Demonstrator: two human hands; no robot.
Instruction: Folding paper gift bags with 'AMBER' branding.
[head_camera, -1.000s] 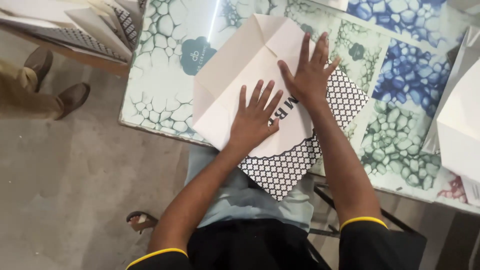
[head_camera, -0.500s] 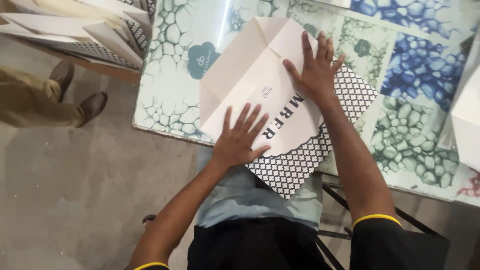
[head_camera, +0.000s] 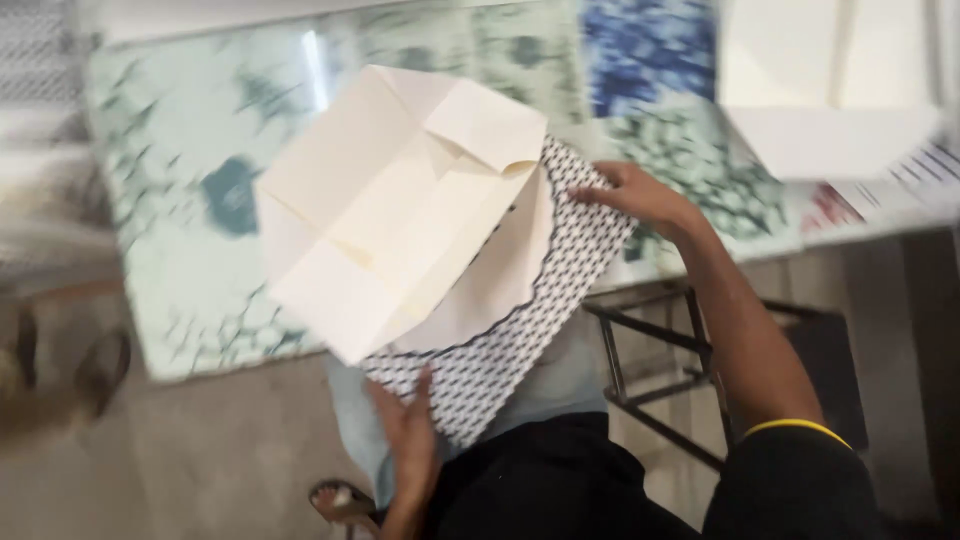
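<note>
Two hands frame one large folded paper sheet (head_camera: 420, 230), cream on its folded flaps and printed with a black-and-white lattice pattern on the layer beneath, which lies partly on the patterned green and blue table top (head_camera: 190, 200) and overhangs its near edge toward the person's lap. The sheet's long axis runs roughly from the ten o'clock corner down to the five o'clock corner, so it sits diagonally across the view. The left hand (head_camera: 412, 440) is at about six o'clock of the sheet, fingers extended upward against the lattice-printed lower edge; motion blur keeps me from telling whether it pinches that edge or only supports it from below. The right hand (head_camera: 640, 195) is at about three o'clock, fingers spread loosely and resting on the patterned corner there, touching it rather than clamping it as far as the view shows. Each hand thus meets one end of the short axis, with the cream flaps lying toward eleven o'clock from both, well apart from either palm. Another white folded sheet (head_camera: 830, 90) lies at one o'clock on the table, apart from the first. A black metal chair frame (head_camera: 650, 390) stands at four o'clock beneath the right forearm, and a sandalled foot (head_camera: 335, 497) shows at seven o'clock.
</note>
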